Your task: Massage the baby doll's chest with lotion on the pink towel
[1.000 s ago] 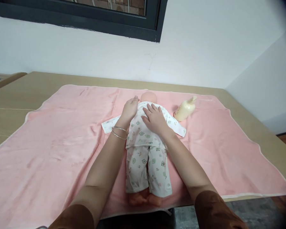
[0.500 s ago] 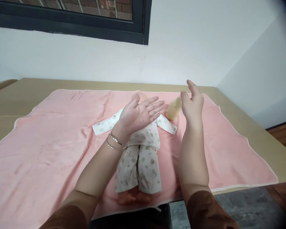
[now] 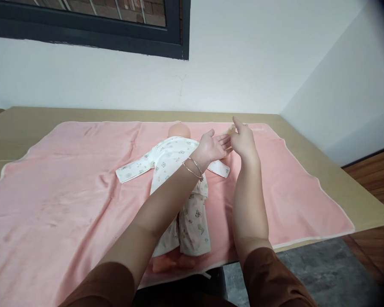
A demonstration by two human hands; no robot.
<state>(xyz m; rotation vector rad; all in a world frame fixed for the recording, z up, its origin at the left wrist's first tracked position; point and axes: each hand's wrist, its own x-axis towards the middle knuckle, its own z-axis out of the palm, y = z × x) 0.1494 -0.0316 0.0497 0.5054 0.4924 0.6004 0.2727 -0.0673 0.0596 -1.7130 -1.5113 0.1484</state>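
A baby doll (image 3: 176, 130) in a white printed suit (image 3: 166, 164) lies face down on a pink towel (image 3: 67, 187). My left hand (image 3: 213, 147), with two bangles at the wrist, is palm up with fingers stretched, above the doll's right sleeve. My right hand (image 3: 243, 140) is over the cream bottle (image 3: 231, 128), which shows only as a sliver behind the fingers. Its fingers are loosely curved and I cannot tell whether they touch the bottle. The two hands nearly meet.
The towel covers most of a wooden table (image 3: 310, 140) set against a white wall. A dark window frame (image 3: 166, 47) runs above. The table's right edge drops to a wooden floor (image 3: 374, 179), with grey floor near me.
Both hands have left the doll's back, risen, and moved right toward the bottle. The left palm turned upward. The view has shifted, so the doll sits further left.
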